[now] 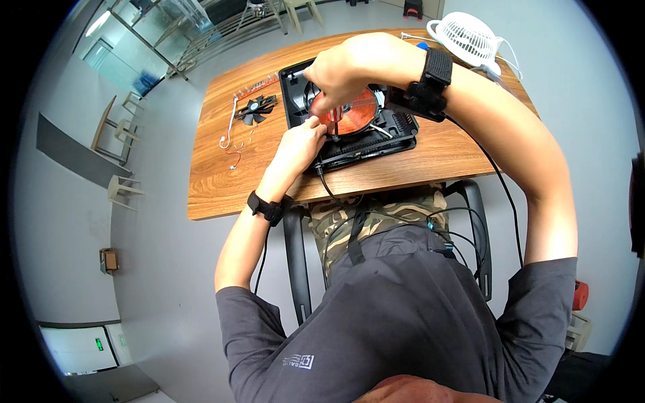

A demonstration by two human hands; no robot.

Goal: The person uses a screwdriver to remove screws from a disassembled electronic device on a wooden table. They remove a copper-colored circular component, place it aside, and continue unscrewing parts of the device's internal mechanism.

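The open black housing (289, 101) lies flat on the wooden surface (443, 151), a flat reddish-copper coil (359, 114) showing in its middle. The right hand (341, 70) is above the coil with its fingers curled, seemingly around the red handle of what looks like a screwdriver (336, 114), which points down toward the housing's near side. The left hand (304, 141) is at the housing's left edge, fingertips bunched near the tool; whether they pinch anything, I cannot tell.

The housing looks like stiff plastic, probably light for its width but smooth enough to slide, so its outer rim seems the best hold. The coil is likely the fragile part (its windings would scratch easily), better left untouched. The screwdriver should be rigid and light, steadiest by its handle. A small black fan (252, 117) lies left of the housing.
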